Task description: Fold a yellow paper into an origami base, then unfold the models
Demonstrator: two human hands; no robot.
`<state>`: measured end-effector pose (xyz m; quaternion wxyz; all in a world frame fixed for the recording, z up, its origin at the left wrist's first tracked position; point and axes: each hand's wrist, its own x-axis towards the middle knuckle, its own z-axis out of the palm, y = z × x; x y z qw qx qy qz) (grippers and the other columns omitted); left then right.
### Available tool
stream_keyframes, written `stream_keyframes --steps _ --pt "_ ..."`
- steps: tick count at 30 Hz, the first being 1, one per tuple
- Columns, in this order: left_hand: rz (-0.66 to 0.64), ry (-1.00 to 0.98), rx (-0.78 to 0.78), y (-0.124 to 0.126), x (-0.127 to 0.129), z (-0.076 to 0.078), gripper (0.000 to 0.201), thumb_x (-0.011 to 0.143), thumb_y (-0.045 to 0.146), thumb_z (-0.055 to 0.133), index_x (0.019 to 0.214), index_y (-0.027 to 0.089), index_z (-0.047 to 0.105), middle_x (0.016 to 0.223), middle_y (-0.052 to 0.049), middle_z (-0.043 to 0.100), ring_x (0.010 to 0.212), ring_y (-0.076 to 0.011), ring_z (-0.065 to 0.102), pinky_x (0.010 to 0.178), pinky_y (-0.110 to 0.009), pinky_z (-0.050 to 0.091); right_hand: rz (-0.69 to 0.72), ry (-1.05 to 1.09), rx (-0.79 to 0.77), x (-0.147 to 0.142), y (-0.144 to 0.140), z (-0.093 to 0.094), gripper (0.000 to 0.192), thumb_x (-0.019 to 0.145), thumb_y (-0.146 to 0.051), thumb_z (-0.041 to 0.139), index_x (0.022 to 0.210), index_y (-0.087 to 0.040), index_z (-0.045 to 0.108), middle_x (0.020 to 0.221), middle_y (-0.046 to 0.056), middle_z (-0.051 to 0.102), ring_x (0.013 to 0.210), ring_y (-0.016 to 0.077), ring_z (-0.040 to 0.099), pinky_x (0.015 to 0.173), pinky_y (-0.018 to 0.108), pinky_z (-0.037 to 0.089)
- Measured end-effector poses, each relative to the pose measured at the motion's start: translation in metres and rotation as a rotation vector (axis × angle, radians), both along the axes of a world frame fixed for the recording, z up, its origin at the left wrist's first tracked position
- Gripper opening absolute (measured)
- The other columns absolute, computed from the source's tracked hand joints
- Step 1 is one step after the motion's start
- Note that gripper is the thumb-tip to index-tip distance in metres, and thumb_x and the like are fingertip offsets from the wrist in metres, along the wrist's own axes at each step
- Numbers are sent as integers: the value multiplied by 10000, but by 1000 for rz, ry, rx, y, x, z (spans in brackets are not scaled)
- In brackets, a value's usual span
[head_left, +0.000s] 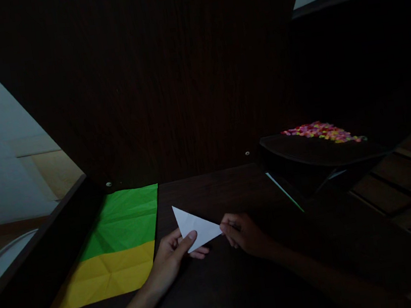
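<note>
White paper triangle, folded, held just above the dark table between both hands, near the front edge

Left hand: closed on the triangle's lower left part, thumb on top, fingers beneath

Right hand: pinching the triangle's right tip between thumb and fingertips

Green sheet: creased, lying flat on the table well left of the hands, its far edge near the back panel

Yellow sheet: creased, touching or overlapping the green sheet's near edge; which lies on top cannot be told

Beads: small bright pieces, pink, yellow and orange, heaped on a dark tray to the right, raised above the table top; exact kind too small to tell

Thin strip: pale with a green edge, slanting below the tray; nature unclear

Risks, judged: light is poor, so a fold could be set off the edge and crease crooked; the pinch at the tip is slight and the paper could slip or the point could bend; a wide sweep of the right arm might knock the tray and scatter the beads

Writing, brands, labels: none readable
</note>
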<state>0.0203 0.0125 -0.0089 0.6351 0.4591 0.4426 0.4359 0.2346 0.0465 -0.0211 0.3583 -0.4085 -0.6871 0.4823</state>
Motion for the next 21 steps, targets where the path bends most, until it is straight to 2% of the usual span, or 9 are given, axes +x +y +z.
stream_keyframes --steps 5,13,21 --pt "12 31 -4 0 -1 1 383 757 452 748 919 105 730 758 -91 758 698 -200 709 643 -270 561 21 -25 12 -1 -2 4 322 876 -402 481 626 -200 490 471 -35 491 414 103 453 445 221 345" --pt "43 43 -24 -2 -1 4 321 719 435 782 797 125 750 749 -72 757 663 -165 671 631 -234 522 14 -42 63 0 0 1 332 887 -368 488 602 -197 494 472 -35 495 433 103 467 474 227 354" --pt "93 84 11 -3 -3 9 308 681 440 803 705 136 758 640 -52 733 590 -152 636 573 -224 492 8 -48 64 -1 1 2 318 884 -343 498 603 -193 505 477 -39 493 440 98 462 479 223 349"
